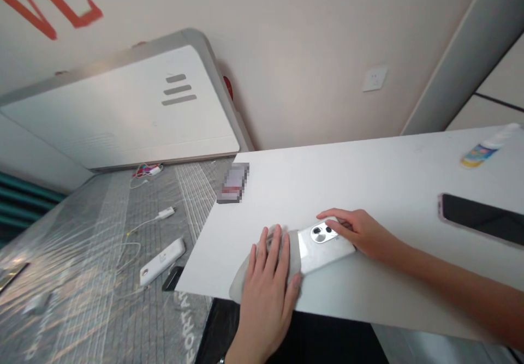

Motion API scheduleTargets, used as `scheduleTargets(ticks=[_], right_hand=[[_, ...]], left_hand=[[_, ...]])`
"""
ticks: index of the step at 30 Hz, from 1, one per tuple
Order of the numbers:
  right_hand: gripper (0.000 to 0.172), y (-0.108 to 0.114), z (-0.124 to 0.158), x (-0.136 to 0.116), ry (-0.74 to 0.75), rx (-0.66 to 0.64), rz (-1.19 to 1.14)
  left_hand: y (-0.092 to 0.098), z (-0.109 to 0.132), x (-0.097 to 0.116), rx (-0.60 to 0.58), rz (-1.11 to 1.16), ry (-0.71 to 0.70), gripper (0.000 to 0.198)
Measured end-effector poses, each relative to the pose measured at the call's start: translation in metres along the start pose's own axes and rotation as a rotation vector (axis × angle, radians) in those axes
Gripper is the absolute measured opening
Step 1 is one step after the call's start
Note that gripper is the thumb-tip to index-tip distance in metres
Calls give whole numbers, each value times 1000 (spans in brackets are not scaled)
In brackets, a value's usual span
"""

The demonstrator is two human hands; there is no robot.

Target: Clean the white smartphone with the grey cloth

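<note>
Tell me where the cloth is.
In the head view, the cloth lies low centre on the table, under the left hand, covering one end of the white phone.

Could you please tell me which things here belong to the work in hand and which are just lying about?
In hand: white phone, held by the right hand; grey cloth under the left hand.
Lying about: dark phone, bottle, white device, cables.

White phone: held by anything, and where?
Right hand steadies the white phone at its camera end; left hand presses a grey cloth flat over the other end.
</note>
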State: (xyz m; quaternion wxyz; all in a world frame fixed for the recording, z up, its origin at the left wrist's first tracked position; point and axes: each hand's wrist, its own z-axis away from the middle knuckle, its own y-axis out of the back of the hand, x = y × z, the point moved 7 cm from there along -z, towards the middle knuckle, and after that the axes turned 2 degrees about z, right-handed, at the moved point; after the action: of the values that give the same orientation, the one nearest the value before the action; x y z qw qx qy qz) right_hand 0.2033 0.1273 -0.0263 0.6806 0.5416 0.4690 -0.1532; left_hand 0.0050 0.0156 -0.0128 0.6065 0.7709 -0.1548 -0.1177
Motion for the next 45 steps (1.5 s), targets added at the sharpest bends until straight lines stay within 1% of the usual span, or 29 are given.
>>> scheduleTargets(ticks=[3, 6, 9, 12, 16, 18, 20, 23, 25, 26, 27, 28, 30, 31, 32, 33, 35, 37, 38, 39, 41, 43, 45], right_hand=[[37, 4, 0, -3, 72, 22, 115], [30, 6, 1, -5, 150, 19, 173], [28, 5, 2, -6, 213, 25, 243], [25, 4, 4, -9, 258, 60, 321], [17, 2, 3, -12, 271, 102, 406], [15, 0, 3, -12, 285, 92, 415], [15, -1, 1, -11, 297, 83, 400], [18, 4, -1, -9, 303, 85, 343], [22, 7, -1, -8, 334, 37, 283], [26, 8, -1, -8, 362, -2, 256], [34, 9, 0, -9, 393, -44, 236], [47, 9, 2, -9, 427, -85, 228], [72, 8, 6, -11, 488, -137, 239], [78, 7, 7, -12, 510, -148, 249], [78, 5, 9, -13, 528, -152, 256], [75, 4, 9, -15, 542, -154, 260], [67, 1, 10, -16, 552, -155, 265], [63, -1, 9, -17, 547, -154, 276], [62, -1, 9, -18, 543, -153, 284], [62, -1, 9, -18, 539, -153, 292], [62, -1, 9, -18, 534, -151, 296], [65, -1, 9, -18, 528, -152, 288], [68, -1, 8, -17, 515, -160, 275]], left_hand=[[8, 10, 5, -11, 3, -108, 62], [16, 20, -3, -18, 21, -172, 60], [19, 22, -7, -89, -16, -279, 63], [18, 9, 7, -190, -4, -405, 62], [8, -25, 37, -388, 197, -539, 56], [2, -39, 42, -426, 278, -538, 57], [-4, -43, 35, -401, 286, -495, 58], [-6, -29, 11, -356, 198, -419, 61], [-1, -15, -7, -371, 155, -382, 63], [3, -10, -14, -381, 150, -374, 63], [7, -7, -19, -385, 156, -370, 62], [11, -7, -21, -381, 169, -375, 60], [14, -12, -19, -341, 183, -419, 57], [14, -17, -13, -316, 179, -455, 56], [10, -23, -6, -301, 168, -497, 56], [6, -30, 4, -298, 153, -541, 57], [-5, -42, 22, -323, 130, -604, 61], [-13, -52, 37, -341, 118, -627, 63], [-14, -55, 40, -342, 116, -628, 63], [-14, -56, 41, -344, 112, -621, 63], [-12, -51, 35, -347, 100, -592, 64], [-8, -39, 20, -343, 77, -540, 65], [-3, -23, 0, -340, 55, -477, 66]])
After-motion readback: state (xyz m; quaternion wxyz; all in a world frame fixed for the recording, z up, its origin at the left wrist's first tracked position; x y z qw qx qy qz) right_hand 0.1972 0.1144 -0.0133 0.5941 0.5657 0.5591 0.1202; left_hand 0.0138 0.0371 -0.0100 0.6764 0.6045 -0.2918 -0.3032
